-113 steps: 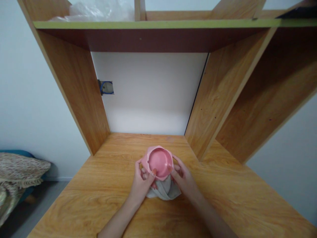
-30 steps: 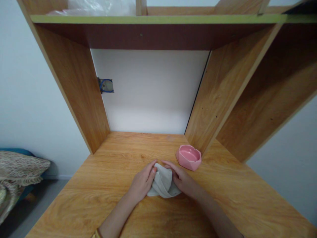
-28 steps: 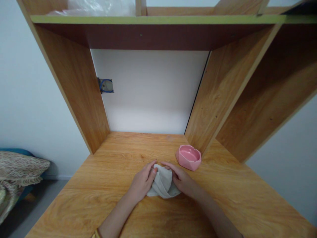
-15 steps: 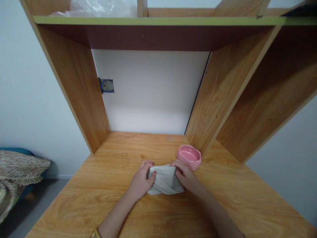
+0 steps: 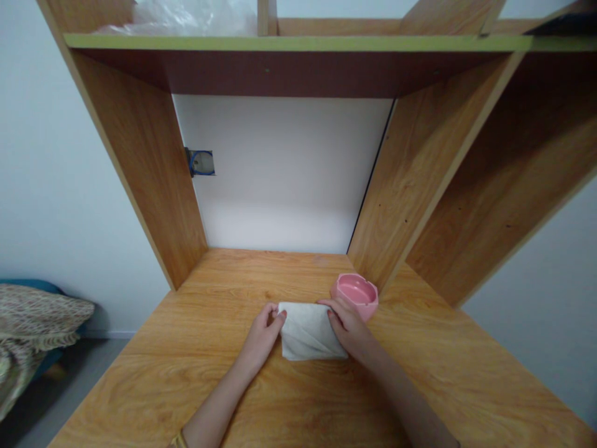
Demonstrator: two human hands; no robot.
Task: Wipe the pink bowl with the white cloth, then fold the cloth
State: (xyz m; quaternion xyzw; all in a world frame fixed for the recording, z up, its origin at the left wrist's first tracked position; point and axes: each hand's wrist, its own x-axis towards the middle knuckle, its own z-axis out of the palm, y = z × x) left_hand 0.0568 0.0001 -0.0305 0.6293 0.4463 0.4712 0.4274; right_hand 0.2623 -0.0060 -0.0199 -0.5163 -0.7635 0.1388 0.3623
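Observation:
Between my hands is a folded whitish-grey cloth [image 5: 310, 333], roughly rectangular, with a diagonal crease across its face. My left hand [image 5: 263, 330] pinches its upper left corner between thumb and fingers. At the upper right corner, my right hand [image 5: 347, 326] grips the cloth, thumb on the near face and fingers along the top edge. Just behind my right hand stands a pink angular ashtray [image 5: 358, 291], its front partly covered by that hand.
The wooden desk [image 5: 196, 348] has upright side panels and a shelf [image 5: 298, 43] overhead, where clear plastic [image 5: 196, 18] lies. A wall box with blue wire [image 5: 203, 162] opens in the white back panel. Patterned fabric [image 5: 41, 317] lies at far left.
The cloth's top edge has risen and straightened, and it now looks flatter and squarer. My left hand has shifted slightly left, to the cloth's corner; my right hand has barely moved.

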